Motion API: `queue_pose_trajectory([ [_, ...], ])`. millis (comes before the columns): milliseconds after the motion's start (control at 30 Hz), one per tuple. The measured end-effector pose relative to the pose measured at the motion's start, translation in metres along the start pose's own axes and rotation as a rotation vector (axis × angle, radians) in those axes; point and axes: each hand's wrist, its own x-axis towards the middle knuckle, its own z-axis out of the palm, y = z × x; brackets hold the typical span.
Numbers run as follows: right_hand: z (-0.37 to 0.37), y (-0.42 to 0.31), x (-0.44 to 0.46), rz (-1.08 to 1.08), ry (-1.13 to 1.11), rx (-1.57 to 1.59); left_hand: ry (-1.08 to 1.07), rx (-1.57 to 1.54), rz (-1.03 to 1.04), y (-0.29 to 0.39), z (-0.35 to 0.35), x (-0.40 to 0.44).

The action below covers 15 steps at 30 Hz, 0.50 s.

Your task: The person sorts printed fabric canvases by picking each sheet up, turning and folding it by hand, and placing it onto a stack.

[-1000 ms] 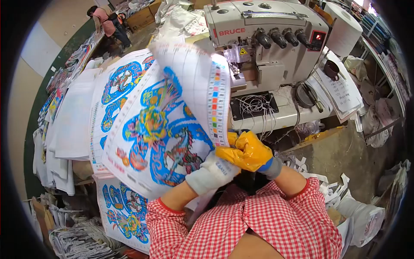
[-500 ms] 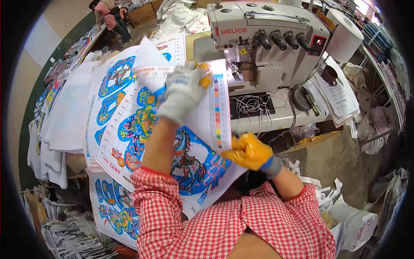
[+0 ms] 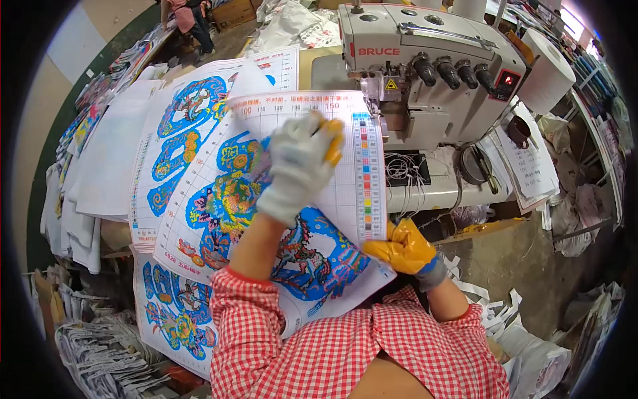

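A large printed cloth [image 3: 312,256] with blue and multicoloured patterns, a grid and a colour key lies in front of me, over other printed sheets [image 3: 179,143]. My left hand [image 3: 302,166], in a grey-white glove with yellow on the fingers, is on its upper part; it is blurred, and its fingertips are not clear. In a yellow-coated glove, my right hand [image 3: 405,249] pinches the cloth's right edge, near the bottom of the colour key. The white sewing machine [image 3: 432,86] stands just beyond the cloth's upper right corner.
White cloth [image 3: 113,153] is stacked at the left, above bundled material [image 3: 106,359]. Tangled white thread [image 3: 407,169] lies by the machine. A dark cup [image 3: 518,131] and papers [image 3: 531,163] are at the right. Another person [image 3: 189,23] stands at the far upper left.
My left hand has gone from beside my right hand up onto the cloth's upper part. The cloth, raised and curled before, now lies flatter, its top edge showing. My right hand has shifted slightly right.
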Motion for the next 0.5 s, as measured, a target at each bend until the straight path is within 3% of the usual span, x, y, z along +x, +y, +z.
queue_pose_trajectory([
  [33,-0.005,-0.004,0.008,-0.005,-0.006,0.0,0.063,-0.047,-0.008,-0.005,-0.005,-0.013],
  [100,-0.01,-0.015,0.017,0.566,-0.097,0.348,0.119,0.023,-0.095,-0.017,-0.026,-0.059],
  [133,-0.01,-0.018,0.018,0.424,-0.046,0.188,0.133,0.108,-0.166,-0.022,-0.04,-0.086],
  [200,-0.002,-0.006,0.014,0.366,-0.027,0.241,0.121,0.443,-0.42,-0.041,-0.071,-0.156],
  [233,0.003,0.001,0.01,0.317,-0.009,0.286,0.072,0.583,-0.786,-0.047,-0.082,-0.205],
  [267,0.006,0.003,0.007,0.486,-0.068,0.325,0.252,0.017,-1.162,-0.059,-0.095,-0.245],
  [300,0.015,0.012,0.001,0.49,-0.068,0.329,0.621,-0.45,-1.504,-0.071,-0.109,-0.287],
  [333,0.027,0.028,-0.008,0.487,-0.039,0.352,0.826,-0.507,-1.548,-0.085,-0.109,-0.336],
  [367,0.04,0.04,-0.014,0.482,-0.009,0.374,0.829,-0.506,-1.549,-0.089,-0.11,-0.35],
  [433,0.057,0.049,-0.018,0.452,0.054,0.464,0.852,-1.208,-1.438,-0.095,-0.114,-0.369],
  [500,0.057,0.048,-0.02,0.541,-0.031,0.441,0.809,-1.155,-1.453,-0.09,-0.125,-0.352],
])
